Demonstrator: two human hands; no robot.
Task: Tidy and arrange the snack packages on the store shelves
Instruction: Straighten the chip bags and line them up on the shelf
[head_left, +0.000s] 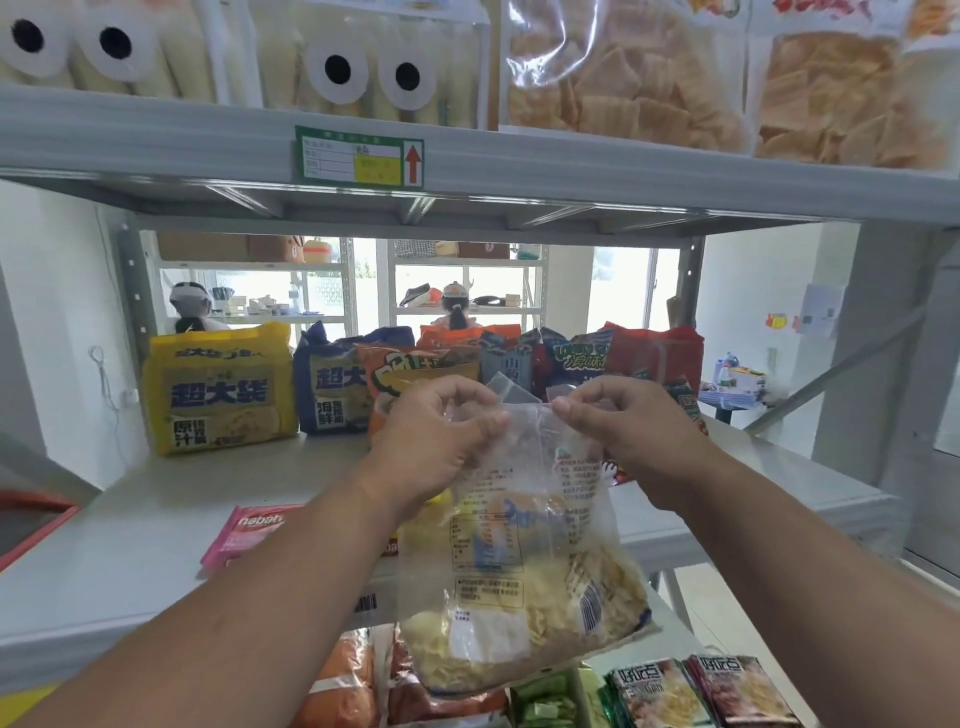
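Note:
A clear plastic bag of pale yellow chips (524, 582) hangs in front of the middle shelf (156, 519), its printed back facing me. My left hand (441, 431) pinches the bag's top edge on the left. At the top right corner my right hand (623, 421) pinches the same edge. Behind the hands stand a yellow noodle multipack (218, 389), a blue noodle multipack (332, 384) and several orange, blue and red packs (571, 358) in a row. A pink wafer pack (244, 535) lies flat on the shelf near the front.
The upper shelf (467, 171) holds clear bags of chips (623, 78) and pale roll packs (208, 57). Below the middle shelf lie more snack packs (675, 691). A red-rimmed bin (36, 519) sits at far left. Two people stand behind the shelving.

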